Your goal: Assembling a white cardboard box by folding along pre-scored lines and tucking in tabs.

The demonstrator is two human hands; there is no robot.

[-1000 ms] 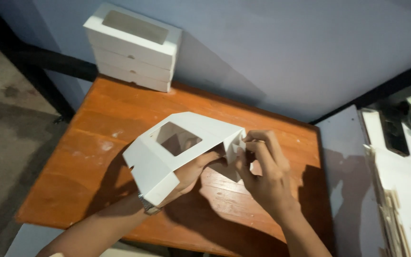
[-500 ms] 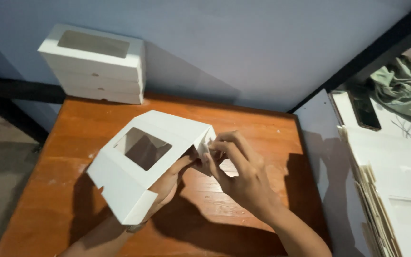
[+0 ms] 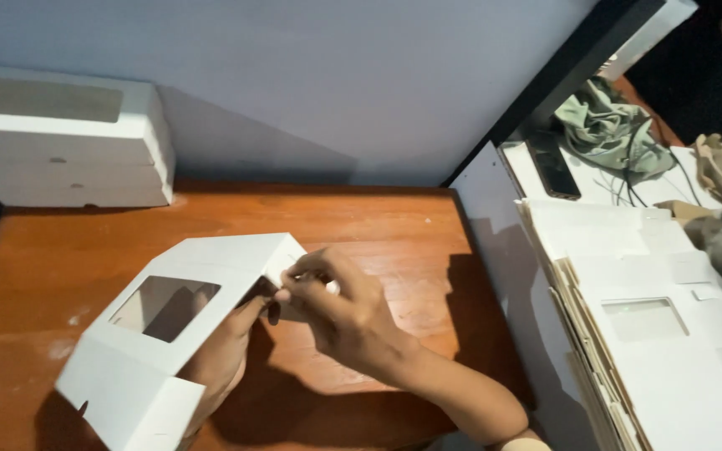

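Observation:
A white cardboard box (image 3: pixel 211 267) with a clear window in its lid is partly folded and held above the orange wooden table (image 3: pixel 394 225). My left hand (image 3: pixel 223 355) is under and inside it, gripping it from below. My right hand (image 3: pixel 336 313) pinches a small side flap at the box's right corner. The left wrist is hidden behind the box's lower panel.
A stack of finished white window boxes (image 3: pixel 60 146) stands at the table's back left by the blue wall. A pile of flat box blanks (image 3: pixel 653 334) lies at right. Behind it are a dark phone (image 3: pixel 553 167), a green cloth (image 3: pixel 607 121) and cables.
The view has swung right, so the box and both hands sit lower and further left. The right hand's fingers have closed tighter on the corner flap.

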